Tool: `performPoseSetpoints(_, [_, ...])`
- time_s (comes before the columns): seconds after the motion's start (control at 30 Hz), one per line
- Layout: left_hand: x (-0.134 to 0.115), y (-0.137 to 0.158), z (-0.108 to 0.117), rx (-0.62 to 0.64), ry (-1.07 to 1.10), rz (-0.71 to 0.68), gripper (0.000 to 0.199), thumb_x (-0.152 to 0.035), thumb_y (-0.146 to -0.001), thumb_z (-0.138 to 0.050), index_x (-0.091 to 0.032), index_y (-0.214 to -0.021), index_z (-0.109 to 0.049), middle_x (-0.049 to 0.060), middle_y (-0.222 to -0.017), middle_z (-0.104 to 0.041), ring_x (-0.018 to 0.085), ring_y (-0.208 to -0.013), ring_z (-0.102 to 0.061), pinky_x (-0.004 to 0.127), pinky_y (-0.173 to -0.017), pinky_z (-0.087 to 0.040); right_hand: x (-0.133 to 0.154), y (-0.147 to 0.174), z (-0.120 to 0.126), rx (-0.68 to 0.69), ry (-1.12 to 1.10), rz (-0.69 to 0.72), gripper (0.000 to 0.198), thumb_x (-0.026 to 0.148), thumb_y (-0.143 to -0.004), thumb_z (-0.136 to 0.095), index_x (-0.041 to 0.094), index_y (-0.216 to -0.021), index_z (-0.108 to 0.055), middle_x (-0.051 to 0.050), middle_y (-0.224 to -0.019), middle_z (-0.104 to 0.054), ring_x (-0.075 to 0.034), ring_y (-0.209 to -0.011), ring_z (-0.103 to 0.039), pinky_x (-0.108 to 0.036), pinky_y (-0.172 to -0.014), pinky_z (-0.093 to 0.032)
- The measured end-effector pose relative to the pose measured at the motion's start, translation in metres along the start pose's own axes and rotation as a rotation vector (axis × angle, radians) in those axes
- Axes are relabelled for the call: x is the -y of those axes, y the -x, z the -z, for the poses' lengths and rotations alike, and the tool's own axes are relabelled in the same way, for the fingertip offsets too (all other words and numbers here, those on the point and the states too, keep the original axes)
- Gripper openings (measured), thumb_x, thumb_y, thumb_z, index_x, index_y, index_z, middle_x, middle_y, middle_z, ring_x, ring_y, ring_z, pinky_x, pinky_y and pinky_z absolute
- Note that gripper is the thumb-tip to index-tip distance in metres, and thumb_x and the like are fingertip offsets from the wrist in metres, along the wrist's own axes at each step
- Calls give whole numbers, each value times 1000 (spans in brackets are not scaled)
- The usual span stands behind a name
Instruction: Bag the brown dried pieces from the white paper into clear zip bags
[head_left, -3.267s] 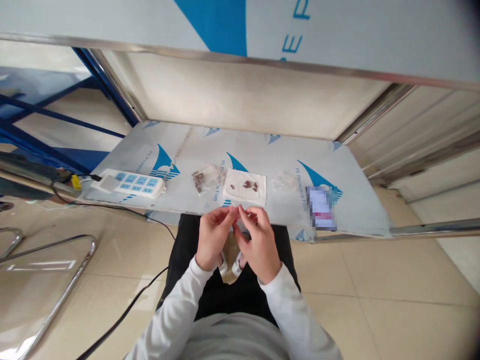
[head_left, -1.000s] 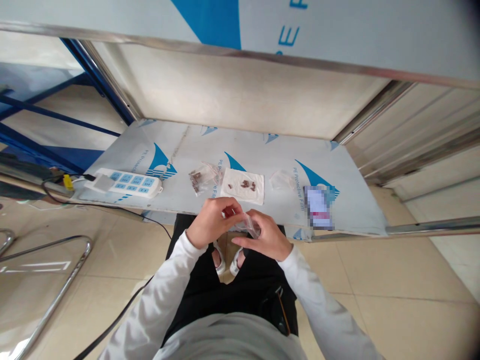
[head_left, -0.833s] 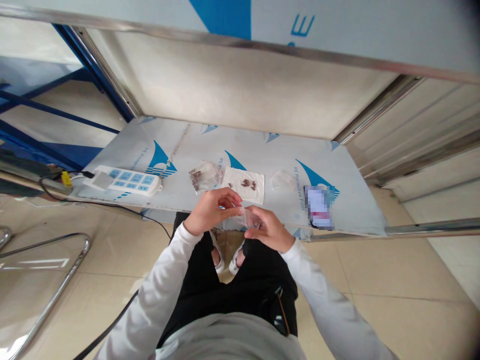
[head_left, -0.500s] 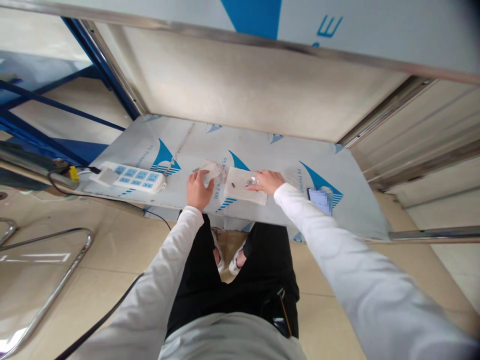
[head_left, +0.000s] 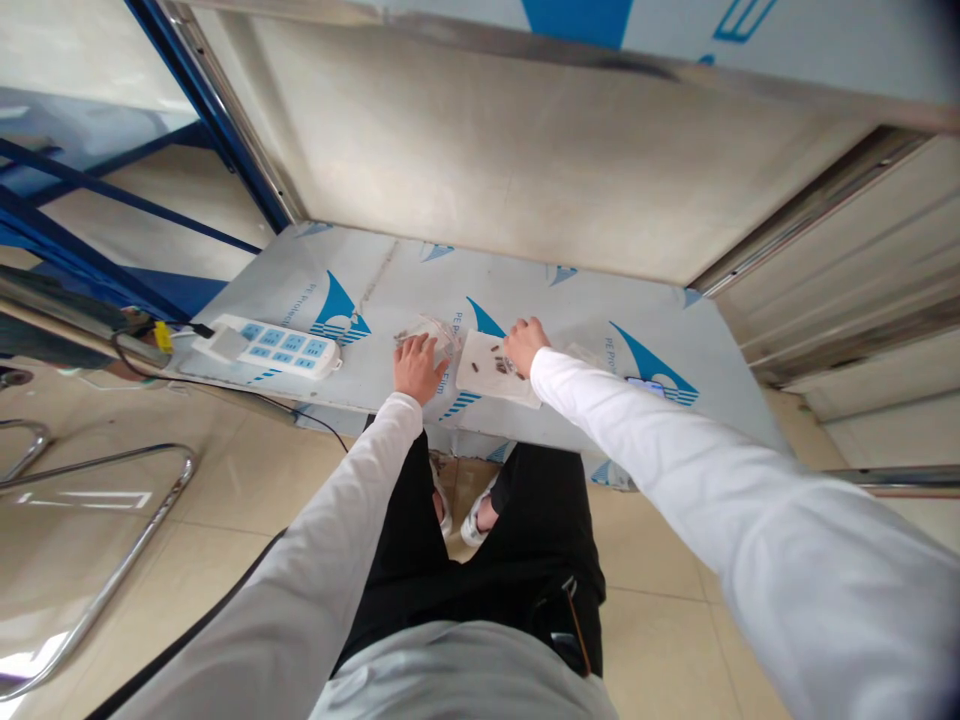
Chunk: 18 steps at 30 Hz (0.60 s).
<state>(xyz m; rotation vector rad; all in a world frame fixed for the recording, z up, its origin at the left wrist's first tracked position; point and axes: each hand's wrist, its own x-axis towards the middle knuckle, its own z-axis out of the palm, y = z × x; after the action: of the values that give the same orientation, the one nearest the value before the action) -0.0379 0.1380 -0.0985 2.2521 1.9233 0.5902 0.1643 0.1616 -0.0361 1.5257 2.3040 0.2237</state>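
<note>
A white square sheet or pad [head_left: 484, 385] lies near the front edge of the film-covered bench, with several small dark pieces [head_left: 499, 362] scattered on it. My right hand [head_left: 526, 345] is over the sheet's right side, fingers curled down and pinched; what they hold is partly hidden, though a shiny clear bit shows below them. To the left of the sheet, my left hand [head_left: 418, 370] rests with fingers stretched and thumb apart, at the near edge of a crumpled clear plastic bag [head_left: 433, 328]. I see nothing gripped in it.
A white power strip [head_left: 277, 345] with blue sockets and a plugged-in adapter lies at the bench's left end, its black cable trailing along the front edge. A phone [head_left: 646, 386] lies right of my right forearm. An upper shelf [head_left: 450, 30] overhangs the back.
More small dark pieces now lie on the white sheet, where one showed before. My right hand has lifted and curled; the clear plastic at its fingertips shows less. My left fingers have straightened.
</note>
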Motion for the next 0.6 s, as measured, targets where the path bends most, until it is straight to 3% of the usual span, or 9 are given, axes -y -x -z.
performPoseSetpoints(0.17, [2,2,-3,25,-16,-10,41,-32,-84,-56,-18,-122,-57,13,-132,-55,32,-124,-45,47,-102,-33,-6,3,4,-66,8,33,29,25,-87,-44,18,-104,-66,-19,-103,-65,-35,-105,-47,-51,-86,-32])
performPoseSetpoints(0.3, [3,4,-3,22,-24,-25,37,-33,-84,-55,-19,-118,-61,12,-129,-58,32,-122,-47,47,-100,-34,-28,22,1,-117,-47,-2,32,30,-80,-62,11,-105,-63,-22,-107,-60,-34,-106,-47,-46,-88,-33])
performPoseSetpoints(0.5, [5,7,-2,8,-11,-59,36,-34,-85,-54,-19,-117,-63,12,-125,-62,31,-117,-50,47,-98,-34,-71,67,-43,-257,-349,-358,57,43,-77,-66,12,-122,-50,-18,-108,-59,-31,-102,-52,-41,-84,-40])
performPoseSetpoints(0.6, [7,8,-4,10,-21,-72,37,-33,-84,-54,-19,-117,-63,12,-125,-62,31,-118,-50,48,-99,-33,-81,84,-70,-253,-459,-498,76,49,-72,-68,11,-132,-41,-21,-116,-56,-35,-107,-52,-44,-85,-41])
